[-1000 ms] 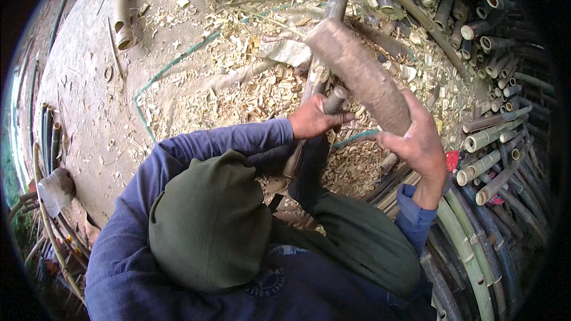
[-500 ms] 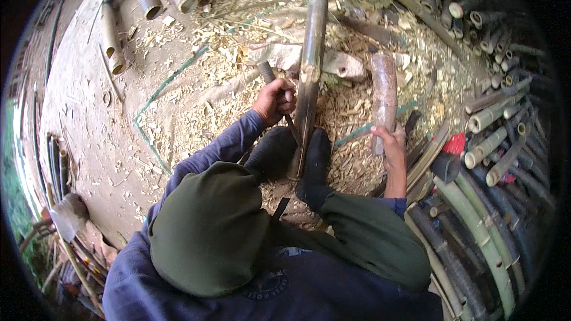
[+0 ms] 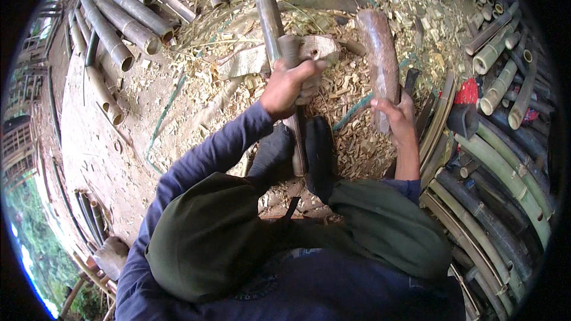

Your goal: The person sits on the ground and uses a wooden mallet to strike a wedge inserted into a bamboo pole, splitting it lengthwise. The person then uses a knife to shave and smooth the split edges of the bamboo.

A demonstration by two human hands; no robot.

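Note:
My left hand [image 3: 292, 87] is closed round a chisel [image 3: 289, 49], whose thick round handle sticks up above the fist. The chisel's blade is hidden behind the hand and the pole. A long bamboo pole [image 3: 265, 10] runs under that fist toward me, its near end between my dark-covered feet [image 3: 321, 151]. It rests across a pale, rough block [image 3: 244, 63]. On the right, my right hand [image 3: 397, 117] grips the lower end of a thick wooden mallet [image 3: 379, 47], which is raised beside the pole and apart from the chisel.
Pale wood chips [image 3: 351, 148] cover the ground around the pole. Cut bamboo lengths [image 3: 134, 32] lie at the far left, and stacked bamboo [image 3: 505, 196] crowds the right. A green cord [image 3: 163, 110] crosses the ground at left. A red item [image 3: 466, 91] lies by the right-hand stack.
My left hand has shifted right with the chisel and is now over the pole. The mallet has risen slightly and tilts more to the left at its top. The view has turned a little.

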